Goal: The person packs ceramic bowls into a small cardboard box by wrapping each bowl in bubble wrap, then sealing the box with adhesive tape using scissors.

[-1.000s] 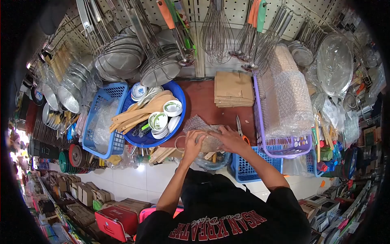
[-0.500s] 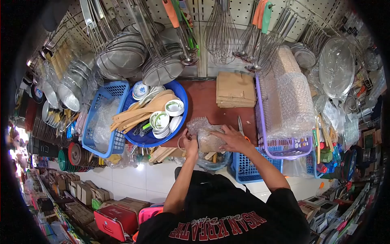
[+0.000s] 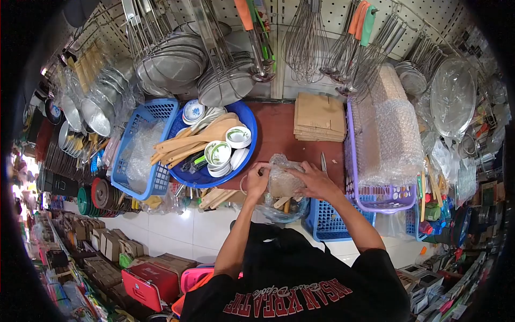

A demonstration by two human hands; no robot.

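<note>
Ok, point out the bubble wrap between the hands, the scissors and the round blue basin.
Bubble wrap [image 3: 281,183]: head view, on its visible middle.
Scissors [image 3: 323,162]: head view, on the exposed blades.
Round blue basin [image 3: 250,120]: head view, on the bare inner wall.

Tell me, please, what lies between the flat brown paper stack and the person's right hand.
The head view shows silver metal scissor blades there, on red tabletop.

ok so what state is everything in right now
left hand: curled at the bundle's edge
right hand: fingers extended over the bundle
bubble-wrapped bundle: partly covered by the hands
scissors: blades visible, handles hidden, open or shut unclear
blue round basin: filled with wooden spatulas and bowls
purple basket: loaded
brown paper stack: lying flat
wire whisks: hanging
mesh strainers: hanging
</note>
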